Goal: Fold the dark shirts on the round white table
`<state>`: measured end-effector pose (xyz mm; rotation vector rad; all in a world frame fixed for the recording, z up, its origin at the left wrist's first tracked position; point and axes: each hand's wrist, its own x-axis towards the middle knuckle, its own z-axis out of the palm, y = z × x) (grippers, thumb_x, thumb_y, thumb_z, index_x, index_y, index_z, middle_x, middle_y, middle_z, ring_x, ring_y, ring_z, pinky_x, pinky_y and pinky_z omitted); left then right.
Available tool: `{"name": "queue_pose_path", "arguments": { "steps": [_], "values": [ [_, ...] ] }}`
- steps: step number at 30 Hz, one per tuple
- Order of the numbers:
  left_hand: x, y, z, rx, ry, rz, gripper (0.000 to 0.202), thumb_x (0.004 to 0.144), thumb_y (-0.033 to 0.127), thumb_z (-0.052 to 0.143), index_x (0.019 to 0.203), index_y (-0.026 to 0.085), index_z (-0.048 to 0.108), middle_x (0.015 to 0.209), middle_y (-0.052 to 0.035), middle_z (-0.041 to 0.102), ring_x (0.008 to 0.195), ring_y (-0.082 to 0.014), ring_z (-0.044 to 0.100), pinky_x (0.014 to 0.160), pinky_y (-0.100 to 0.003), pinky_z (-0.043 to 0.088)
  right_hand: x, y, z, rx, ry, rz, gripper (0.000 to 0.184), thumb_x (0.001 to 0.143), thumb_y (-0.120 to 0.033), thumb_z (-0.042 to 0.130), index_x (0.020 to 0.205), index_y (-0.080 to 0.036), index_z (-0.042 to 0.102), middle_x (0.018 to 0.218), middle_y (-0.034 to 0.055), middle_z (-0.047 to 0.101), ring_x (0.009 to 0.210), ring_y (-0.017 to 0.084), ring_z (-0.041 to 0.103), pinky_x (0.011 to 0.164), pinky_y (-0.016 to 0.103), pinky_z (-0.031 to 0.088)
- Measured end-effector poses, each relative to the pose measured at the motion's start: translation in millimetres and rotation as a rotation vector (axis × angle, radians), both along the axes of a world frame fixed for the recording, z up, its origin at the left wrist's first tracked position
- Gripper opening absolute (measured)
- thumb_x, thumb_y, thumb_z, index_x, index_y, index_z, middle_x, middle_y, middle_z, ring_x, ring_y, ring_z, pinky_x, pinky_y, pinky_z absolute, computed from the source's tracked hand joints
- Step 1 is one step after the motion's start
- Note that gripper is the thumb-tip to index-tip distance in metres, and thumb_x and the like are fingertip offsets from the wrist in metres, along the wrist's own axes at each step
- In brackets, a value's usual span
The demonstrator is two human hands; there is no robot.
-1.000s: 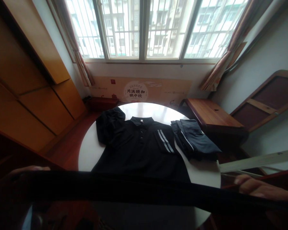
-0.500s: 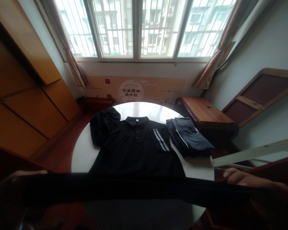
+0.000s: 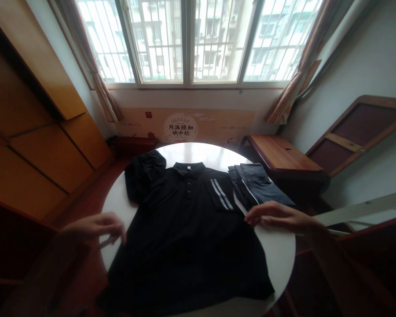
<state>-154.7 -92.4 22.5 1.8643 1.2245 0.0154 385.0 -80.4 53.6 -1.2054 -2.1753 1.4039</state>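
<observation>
Currently, the head view shows a black polo shirt (image 3: 191,246) lying between the two hands, spread face up on a round white table (image 3: 284,246), with its collar at the end farther away than either hand and its hem at the nearer end. The left hand (image 3: 107,226), blurred, is just beside the shirt's edge on its own side, fingers bent downward; whether they pinch any cloth cannot be told. The right hand (image 3: 277,216) reaches in from the opposite side, its fingers loosely curved and their tips at the shirt's other edge; whether they grip or only touch the fabric is unclear. Ahead of that hand and a little inward, a sleeve with two grey stripes (image 3: 221,194) lies across the chest. Just beyond the right hand sits a folded stack of dark clothes (image 3: 265,185), showing one thin white line. Beyond the left hand, a bunched mass of black fabric (image 3: 143,176) adjoins the shirt's shoulder; whether it is a sleeve or separate clothing cannot be told. Farther past both hands, a printed banner (image 3: 224,121) spans the wall below a barred window (image 3: 214,39).
</observation>
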Motion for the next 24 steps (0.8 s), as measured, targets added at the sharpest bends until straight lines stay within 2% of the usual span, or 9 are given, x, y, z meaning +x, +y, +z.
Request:
{"name": "queue_pose_path", "arguments": {
  "steps": [1,3,5,7,11,13,16,21,24],
  "values": [
    [15,22,0.7,0.02,-0.02,-0.015,0.067,0.085,0.076,0.037,0.09,0.022,0.077,0.066,-0.0024,0.066,0.059,-0.0157,0.058,0.062,-0.025,0.049,-12,23,2.0,0.007,-0.032,0.054,0.054,0.087,-0.061,0.05,0.102,-0.015,0.074,0.09,0.0124,0.074,0.086,0.024,0.07,0.08,0.032,0.054],
    [52,71,2.8,0.294,0.03,0.057,0.053,0.093,0.061,0.04,0.099,0.021,0.074,0.078,-0.0038,0.069,0.073,-0.0174,0.063,0.072,-0.025,0.05,-37,72,0.5,0.244,-0.218,-0.079,0.045,0.091,-0.052,0.051,0.094,-0.014,0.074,0.083,0.0098,0.073,0.079,0.022,0.068,0.076,0.03,0.053],
    [89,121,2.0,0.531,0.174,0.069,0.037,0.095,0.044,0.045,0.102,0.02,0.073,0.098,-0.0071,0.072,0.093,-0.0196,0.065,0.086,-0.026,0.048,-60,119,-6.0,0.425,-0.52,-0.177,0.031,0.092,-0.035,0.054,0.098,-0.012,0.074,0.096,0.012,0.074,0.091,0.023,0.068,0.083,0.028,0.05],
    [117,168,-3.4,0.609,0.387,0.116,0.029,0.094,0.028,0.048,0.109,0.018,0.071,0.117,-0.0108,0.069,0.11,-0.0217,0.062,0.097,-0.027,0.043,-78,159,-14.4,0.406,-0.722,-0.194,0.025,0.091,-0.025,0.058,0.106,-0.011,0.073,0.108,0.0138,0.072,0.101,0.024,0.067,0.088,0.027,0.049],
    [143,233,-22.3,0.551,0.509,0.168,0.034,0.08,0.028,0.068,0.11,0.013,0.069,0.121,-0.0186,0.066,0.112,-0.0283,0.063,0.092,-0.029,0.048,-95,206,-31.0,0.283,-0.856,-0.201,0.034,0.089,-0.025,0.061,0.116,-0.005,0.066,0.113,0.0214,0.069,0.081,0.023,0.071,0.071,0.029,0.054],
    [146,251,-31.7,0.518,0.531,0.176,0.039,0.075,0.03,0.072,0.11,0.013,0.069,0.119,-0.0189,0.067,0.108,-0.0288,0.065,0.088,-0.028,0.05,-97,217,-38.9,0.249,-0.89,-0.204,0.036,0.09,-0.027,0.061,0.117,-0.004,0.064,0.117,0.0228,0.066,0.077,0.021,0.071,0.065,0.027,0.054],
    [145,266,-41.8,0.488,0.538,0.175,0.032,0.075,0.029,0.07,0.104,0.014,0.072,0.116,-0.0171,0.069,0.104,-0.0278,0.066,0.085,-0.027,0.051,-96,226,-49.5,0.235,-0.905,-0.212,0.038,0.091,-0.027,0.06,0.121,-0.005,0.062,0.121,0.0241,0.064,0.082,0.022,0.07,0.067,0.027,0.055],
    [146,281,-48.2,0.472,0.507,0.168,0.02,0.079,0.021,0.063,0.095,0.014,0.074,0.089,-0.0116,0.074,0.091,-0.0241,0.07,0.083,-0.025,0.051,-95,242,-59.8,0.21,-0.898,-0.198,0.031,0.09,-0.02,0.058,0.116,-0.003,0.064,0.108,0.0224,0.069,0.081,0.023,0.07,0.07,0.029,0.055],
    [150,290,-47.6,0.556,0.469,0.222,0.027,0.087,0.022,0.056,0.107,0.011,0.069,0.104,-0.0163,0.072,0.103,-0.0265,0.066,0.091,-0.029,0.049,-96,252,-58.5,0.267,-0.894,-0.237,0.029,0.091,-0.016,0.056,0.115,-0.003,0.064,0.111,0.024,0.067,0.094,0.028,0.069,0.079,0.031,0.053]
  ]
}}
